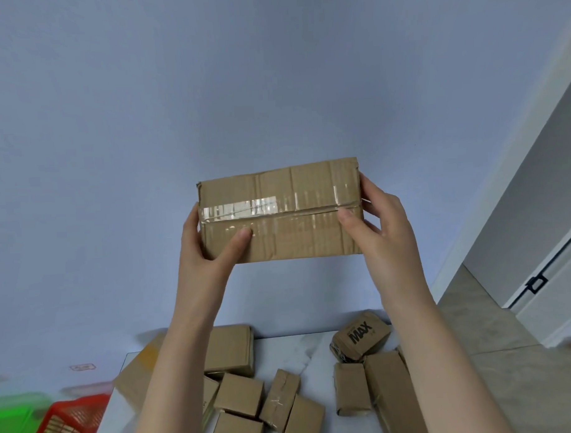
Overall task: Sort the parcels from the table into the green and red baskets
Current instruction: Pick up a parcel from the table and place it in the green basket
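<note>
One parcel (284, 213) is up in the air in front of you, a flat brown carton with a strip of clear tape along its middle seam. You hold it by both short ends. Your left hand (201, 248) grips the left end with the thumb on the front face, and your right hand (381, 222) grips the right end the same way. Its long edges run almost level, the right end slightly higher.

Around the parcel there is only plain blue wall (241, 88), so every side of it has open room.

Below the parcel lies the white table (292, 349), its far edge against the wall. You can count ten parcels on it, in two groups with a bare strip between them.
- Seven lie below and left of the held parcel, packed close; the large flat one (131, 380) overhangs the table's left edge.
- Three lie below and right of it, among them a box printed MAX (359, 337).

Your forearms hide parts of both groups, so more may be there.

Two baskets sit far below and left of the parcel, off the table's left edge: a red basket (68, 424) and, further left, a blurred green basket (9, 417). Below and right of the parcel there is open tiled floor (475, 323).
</note>
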